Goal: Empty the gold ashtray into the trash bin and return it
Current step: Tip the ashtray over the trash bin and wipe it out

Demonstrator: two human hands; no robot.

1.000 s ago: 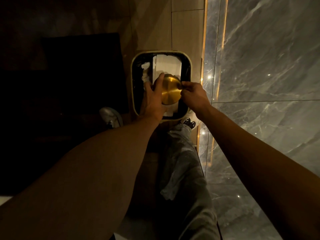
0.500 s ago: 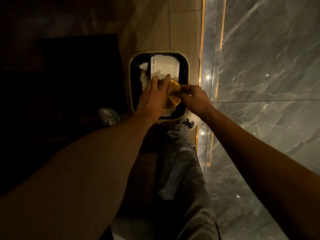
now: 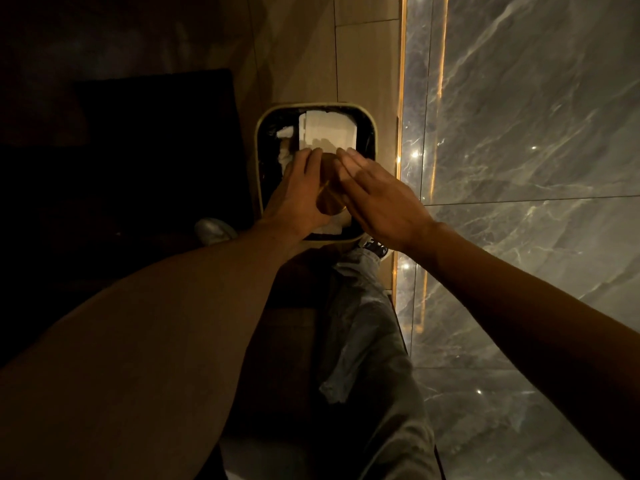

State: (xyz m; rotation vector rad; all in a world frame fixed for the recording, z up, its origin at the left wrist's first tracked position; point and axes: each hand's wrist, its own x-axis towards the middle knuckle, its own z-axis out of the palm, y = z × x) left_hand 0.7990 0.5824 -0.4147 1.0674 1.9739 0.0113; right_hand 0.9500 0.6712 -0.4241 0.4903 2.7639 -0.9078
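Observation:
The gold ashtray (image 3: 329, 194) is held upside down over the open trash bin (image 3: 260, 140), a square bin with a pale rim and dark liner on the floor. My left hand (image 3: 301, 195) grips the ashtray from the left, fingers curled over its far edge. My right hand (image 3: 377, 199) lies flat with fingers stretched across the ashtray's underside, covering most of it. White paper waste (image 3: 327, 129) fills the bin's far part.
A grey marble wall (image 3: 519, 168) with a lit gold strip (image 3: 401, 98) runs close along the right of the bin. A dark mat or furniture (image 3: 156, 150) lies left of it. My legs and shoes (image 3: 214, 230) stand just before the bin.
The ashtray has tipped from showing its bright base to lying shadowed. My right hand went from pinching its right edge to lying flat over it.

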